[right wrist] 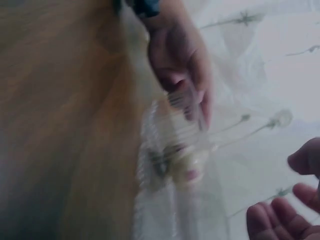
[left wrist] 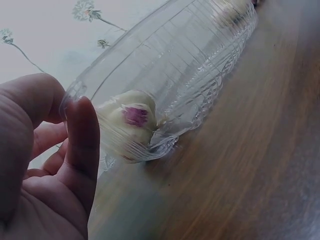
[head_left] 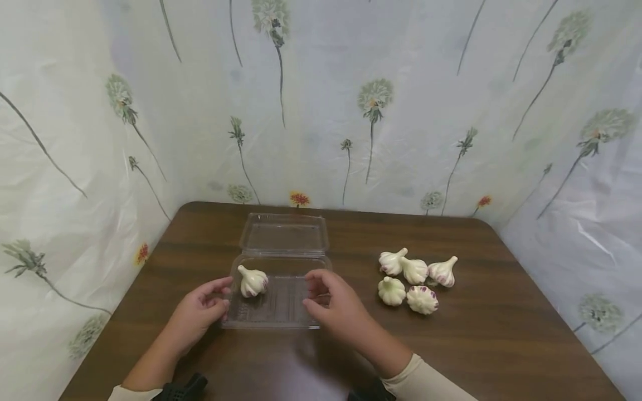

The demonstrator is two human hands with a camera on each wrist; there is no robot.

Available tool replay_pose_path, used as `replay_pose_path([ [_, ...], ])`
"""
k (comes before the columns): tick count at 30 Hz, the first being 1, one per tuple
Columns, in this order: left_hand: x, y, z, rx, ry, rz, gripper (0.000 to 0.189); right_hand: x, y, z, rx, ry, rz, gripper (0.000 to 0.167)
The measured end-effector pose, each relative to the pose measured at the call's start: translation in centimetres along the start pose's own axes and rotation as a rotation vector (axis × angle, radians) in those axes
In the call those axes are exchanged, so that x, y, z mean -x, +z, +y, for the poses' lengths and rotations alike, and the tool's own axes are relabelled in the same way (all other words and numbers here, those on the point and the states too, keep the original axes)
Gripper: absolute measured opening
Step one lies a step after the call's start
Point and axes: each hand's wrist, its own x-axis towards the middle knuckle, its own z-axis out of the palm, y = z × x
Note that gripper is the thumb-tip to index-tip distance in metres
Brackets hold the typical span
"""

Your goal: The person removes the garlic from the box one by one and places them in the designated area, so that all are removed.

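Observation:
A clear plastic clamshell box (head_left: 281, 317) lies on the table with its lid folded back. One garlic bulb (head_left: 253, 282) with purple marks sits inside, toward the left end. My left hand (head_left: 203, 305) pinches the box's left rim between thumb and forefinger, plain in the left wrist view, where the bulb (left wrist: 131, 122) shows through the wall. At the box's right end is my right hand (head_left: 337, 301). Its thumb and fingers (right wrist: 272, 220) are spread apart with nothing between them in the right wrist view.
Several more garlic bulbs (head_left: 415, 271) lie grouped on the brown wooden table (head_left: 481, 334) to the right of the box. Behind the box stands its raised lid (head_left: 285, 234). A flower-patterned sheet (head_left: 311, 111) hangs around the table's back and sides.

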Motion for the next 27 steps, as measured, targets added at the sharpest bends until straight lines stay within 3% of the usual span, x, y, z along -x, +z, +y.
replay_pose_path([
  [11,-0.3,0.2,0.0,-0.01,-0.025,0.002,0.05,-3.9,2.1,-0.9,0.019,0.117,-0.136,0.051],
  [18,-0.3,0.2,0.1,-0.003,-0.032,-0.007,0.05,-5.9,3.5,-0.6,0.065,0.151,-0.162,0.058],
  [27,0.0,-0.3,-0.1,0.011,-0.03,-0.008,0.051,-7.7,6.4,-1.0,0.21,0.196,-0.201,0.073],
])
